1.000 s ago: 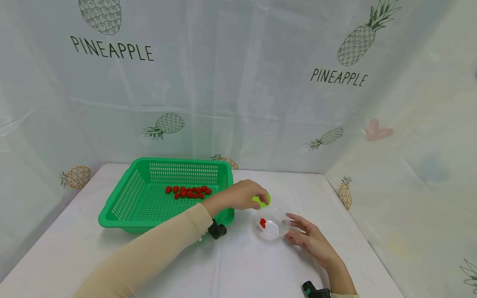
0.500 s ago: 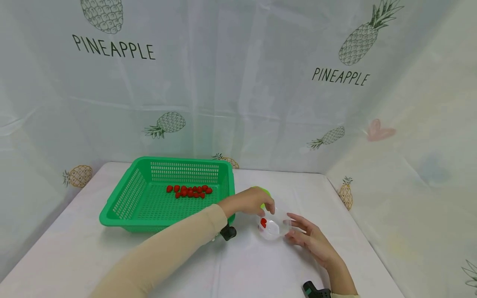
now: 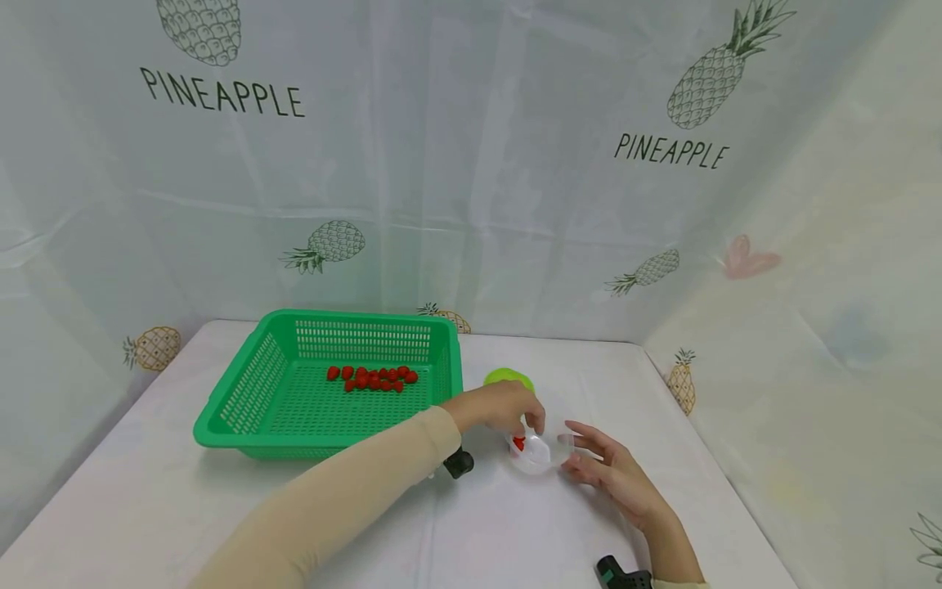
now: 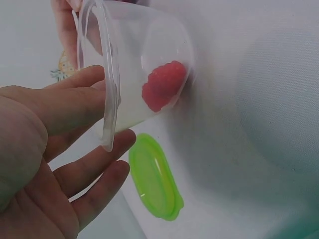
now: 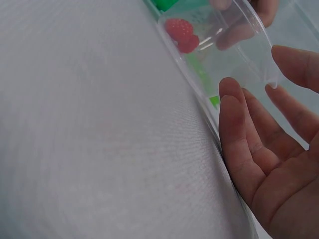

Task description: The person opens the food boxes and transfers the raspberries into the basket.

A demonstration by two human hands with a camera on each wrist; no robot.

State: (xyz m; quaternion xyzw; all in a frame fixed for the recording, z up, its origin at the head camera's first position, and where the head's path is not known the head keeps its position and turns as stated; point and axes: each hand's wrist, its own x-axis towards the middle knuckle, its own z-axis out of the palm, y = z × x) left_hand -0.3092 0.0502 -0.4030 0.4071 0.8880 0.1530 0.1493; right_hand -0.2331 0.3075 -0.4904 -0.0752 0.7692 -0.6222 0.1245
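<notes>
A clear plastic tub [image 3: 540, 460] lies right of centre on the table, with two red raspberries [image 5: 180, 34] at its bottom. My right hand [image 3: 614, 476] holds the tub's right side, fingers and thumb about its wall. Over the tub's far left side reaches my left hand [image 3: 506, 406]. Seen from the left wrist, some of its fingers extend past the rim into the tub while others stay outside, and they hold nothing. A light green lid [image 4: 154, 177] lies on the table just behind the left hand.
A green slotted basket [image 3: 309, 448] stands on the left of the table, with several red berries [image 3: 374, 381] inside. My left forearm passes in front of its near right corner. A pineapple-print curtain [image 3: 471, 204] hangs behind the table.
My left hand has put the green lid down on the table and moved right, over the tub. My right hand and the tub have stayed in place.
</notes>
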